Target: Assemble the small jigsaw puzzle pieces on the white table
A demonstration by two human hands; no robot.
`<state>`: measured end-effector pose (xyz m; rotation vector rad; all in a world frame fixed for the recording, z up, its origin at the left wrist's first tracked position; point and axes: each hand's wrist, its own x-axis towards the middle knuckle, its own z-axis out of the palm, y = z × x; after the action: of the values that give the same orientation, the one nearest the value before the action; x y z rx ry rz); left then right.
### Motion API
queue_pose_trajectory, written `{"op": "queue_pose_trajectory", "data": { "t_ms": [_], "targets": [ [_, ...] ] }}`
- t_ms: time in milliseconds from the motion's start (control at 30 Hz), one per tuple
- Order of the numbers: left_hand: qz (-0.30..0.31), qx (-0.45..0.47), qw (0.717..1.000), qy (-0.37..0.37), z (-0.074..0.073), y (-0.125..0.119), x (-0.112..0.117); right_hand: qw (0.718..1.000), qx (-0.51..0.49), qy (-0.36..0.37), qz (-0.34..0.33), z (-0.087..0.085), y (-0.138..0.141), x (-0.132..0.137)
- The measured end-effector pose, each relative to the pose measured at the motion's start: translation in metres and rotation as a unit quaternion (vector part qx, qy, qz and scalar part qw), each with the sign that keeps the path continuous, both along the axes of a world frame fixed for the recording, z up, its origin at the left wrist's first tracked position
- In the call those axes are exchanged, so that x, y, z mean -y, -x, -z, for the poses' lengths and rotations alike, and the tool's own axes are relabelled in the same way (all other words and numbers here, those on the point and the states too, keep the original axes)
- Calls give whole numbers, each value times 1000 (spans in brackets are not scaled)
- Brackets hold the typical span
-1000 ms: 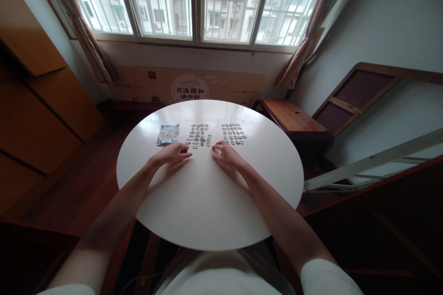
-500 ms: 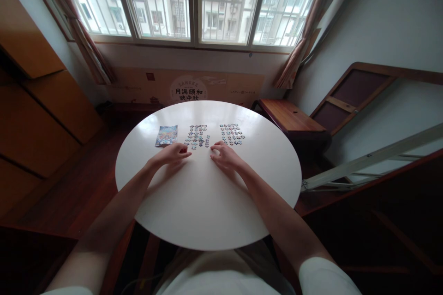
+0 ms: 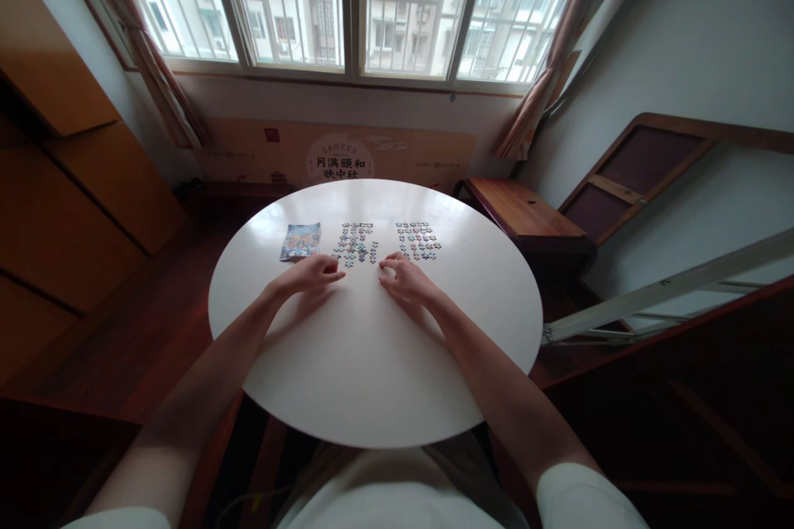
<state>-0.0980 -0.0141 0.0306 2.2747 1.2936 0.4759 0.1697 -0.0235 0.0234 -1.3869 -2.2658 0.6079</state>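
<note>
Two groups of small jigsaw pieces lie spread on the white round table: one group of puzzle pieces [image 3: 356, 246] in the middle, another group of puzzle pieces [image 3: 419, 240] to its right. My left hand [image 3: 316, 271] rests at the near left edge of the middle group, fingers loosely curled and thumb apart, with nothing visible in it. Opposite it, my right hand [image 3: 402, 276] lies just in front of the gap between the groups. Its fingers are bent, with a gap between thumb and forefinger and no piece showing there. A colourful picture sheet [image 3: 301, 240] lies beyond my left wrist.
The round table [image 3: 372, 380] reaches close to my body. Behind its right side stands a low wooden bench [image 3: 521, 207]. A pale metal frame [image 3: 657, 289] leans at the right, cabinets [image 3: 74, 223] stand at the left, and a barred window [image 3: 353, 8] is ahead.
The view has shifted very slightly. Both hands keep their places and poses, and the puzzle pieces have not visibly moved.
</note>
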Motion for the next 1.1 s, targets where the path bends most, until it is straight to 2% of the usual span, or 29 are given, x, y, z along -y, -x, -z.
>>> {"op": "queue_pose_trajectory", "data": {
  "t_ms": [200, 367, 533, 667, 833, 967, 1100],
  "targets": [
    [4, -1, 1000, -13, -1, 1, 0, 1000, -8, -17, 9, 1, 1, 0],
    [-6, -9, 999, -33, -2, 3, -2, 996, 12, -48, 74, -1, 2, -1],
    [-48, -12, 998, -45, -3, 7, -3, 992, 41, -17, 118, -5, 1, -3],
    [-81, -18, 996, -39, -3, 9, -2, 992, 47, -15, 116, -3, 0, -3],
    [-103, -42, 994, -21, -2, 9, -3, 996, 44, -27, 79, -3, 0, -2],
    [-88, -52, 995, -12, -2, 9, -3, 995, 42, -35, 77, -3, 0, -2],
    [-41, -42, 998, 19, -3, 7, 0, 996, 40, -29, 74, -2, 0, -2]
  ]
}}
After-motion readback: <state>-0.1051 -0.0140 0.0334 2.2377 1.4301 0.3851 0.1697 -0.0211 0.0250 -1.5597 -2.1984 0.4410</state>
